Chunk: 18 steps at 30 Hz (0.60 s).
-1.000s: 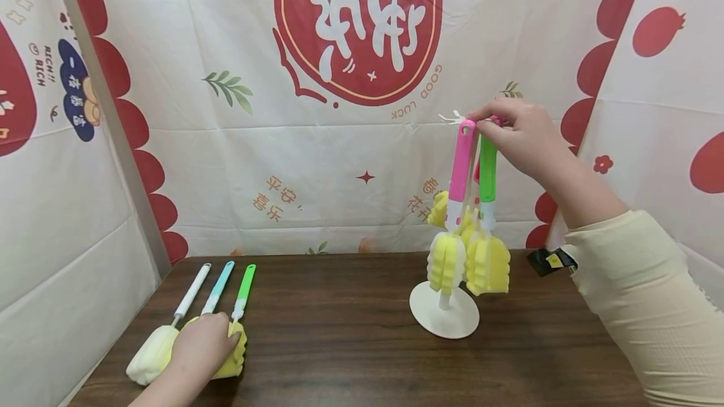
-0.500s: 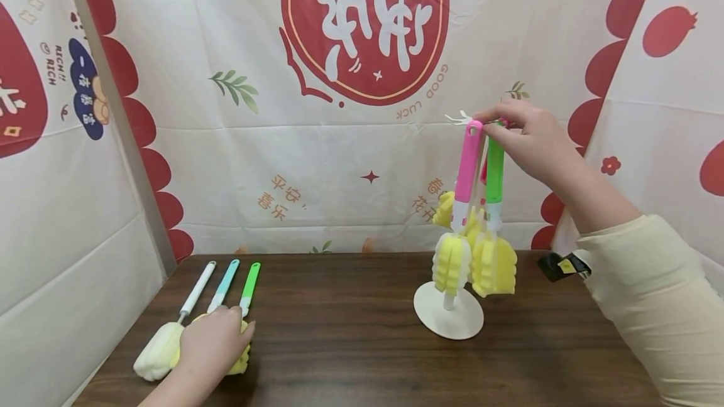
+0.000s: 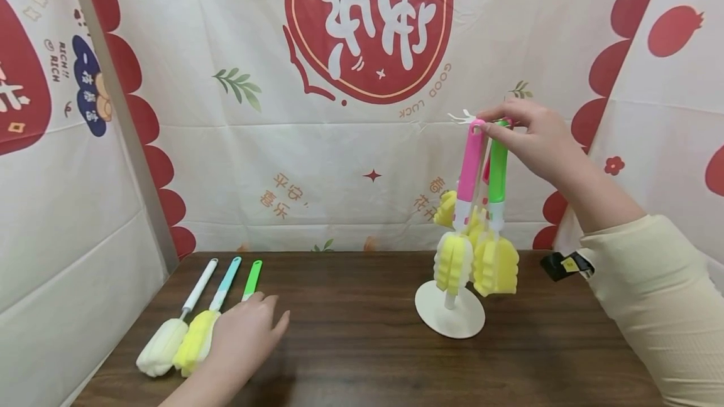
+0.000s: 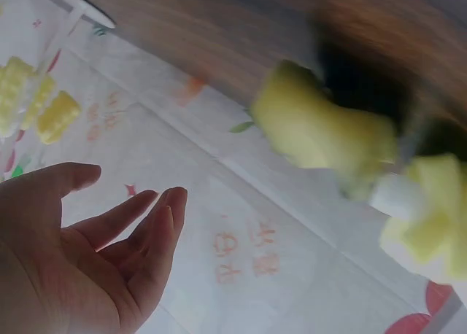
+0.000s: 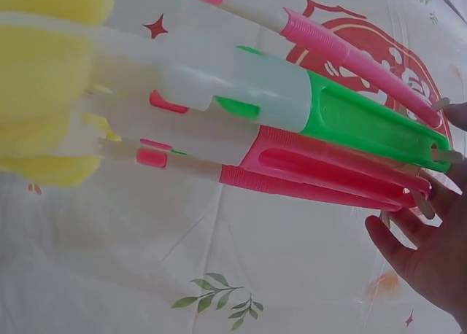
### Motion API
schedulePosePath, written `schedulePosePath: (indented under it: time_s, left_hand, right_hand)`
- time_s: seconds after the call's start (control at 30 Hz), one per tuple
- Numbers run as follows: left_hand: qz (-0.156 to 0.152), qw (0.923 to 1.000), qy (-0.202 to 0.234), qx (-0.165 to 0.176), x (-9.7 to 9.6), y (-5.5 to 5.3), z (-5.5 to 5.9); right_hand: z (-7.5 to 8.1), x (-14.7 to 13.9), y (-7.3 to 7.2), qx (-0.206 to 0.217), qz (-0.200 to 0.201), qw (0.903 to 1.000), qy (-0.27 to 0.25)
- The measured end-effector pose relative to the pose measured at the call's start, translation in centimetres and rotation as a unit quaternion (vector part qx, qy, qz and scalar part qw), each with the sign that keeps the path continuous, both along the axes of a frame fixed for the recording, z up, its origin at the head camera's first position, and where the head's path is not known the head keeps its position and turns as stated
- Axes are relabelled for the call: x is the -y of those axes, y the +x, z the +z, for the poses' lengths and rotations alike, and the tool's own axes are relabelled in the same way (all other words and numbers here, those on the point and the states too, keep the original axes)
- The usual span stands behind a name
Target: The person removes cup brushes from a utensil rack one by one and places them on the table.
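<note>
My right hand [image 3: 537, 137] grips the top of a white brush stand, with fingers and thumb around its hooks. From the hooks hang several sponge bottle brushes, including a pink-handled brush [image 3: 471, 165] and a green-handled brush [image 3: 498, 171], yellow sponges downward. On the table at left lie a white-handled brush [image 3: 162, 347], a blue-handled brush [image 3: 196, 339] and another green-handled brush [image 3: 252, 277], whose sponge is hidden behind my left hand [image 3: 243, 338]. In the left wrist view that hand has loosely bent fingers and holds nothing; yellow sponges [image 4: 321, 122] appear apart from it.
The stand's round white base [image 3: 450, 325] rests on the dark wooden table [image 3: 351, 331], right of centre. A printed cloth [image 3: 317, 156] hangs behind the table, with more cloth at both sides. A black strap [image 3: 565, 265] sticks out near my right sleeve.
My left hand has moved right, off the blue-handled brush and over the green-handled one, uncovering the blue brush's yellow sponge. My right hand stays at the stand's top. The head view has shifted slightly.
</note>
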<state>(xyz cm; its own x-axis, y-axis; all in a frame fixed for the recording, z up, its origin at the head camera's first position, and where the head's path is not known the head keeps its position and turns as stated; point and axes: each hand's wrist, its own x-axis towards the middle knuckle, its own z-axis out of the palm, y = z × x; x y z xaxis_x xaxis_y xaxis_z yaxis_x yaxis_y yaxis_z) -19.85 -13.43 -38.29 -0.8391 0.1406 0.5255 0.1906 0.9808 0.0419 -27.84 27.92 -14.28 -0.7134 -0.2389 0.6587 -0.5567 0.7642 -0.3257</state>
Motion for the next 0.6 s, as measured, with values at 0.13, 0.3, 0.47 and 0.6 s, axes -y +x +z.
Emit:
schedulePosePath:
  time_s: [0.13, 0.3, 0.47, 0.6]
  left_hand:
    - [-0.017, 0.9998, 0.002, -0.011, -1.2, -0.2, 0.3]
    - [-0.029, 0.9995, 0.011, -0.007, -2.6, -0.4, 0.7]
    - [-0.044, 0.9988, 0.019, -0.009, -4.0, -0.8, 1.1]
    - [-0.053, 0.9982, 0.026, -0.008, -5.2, -1.2, 1.4]
  right_hand:
    - [0.1, -0.2, 0.0, -0.001, 0.010, 1.0000, 0.001]
    - [0.1, -0.3, 0.0, -0.002, 0.013, 0.9999, -0.001]
    - [0.1, -0.4, -0.2, -0.005, 0.002, 1.0000, 0.000]
    - [0.1, -0.3, -0.3, -0.003, -0.011, 0.9999, 0.000]
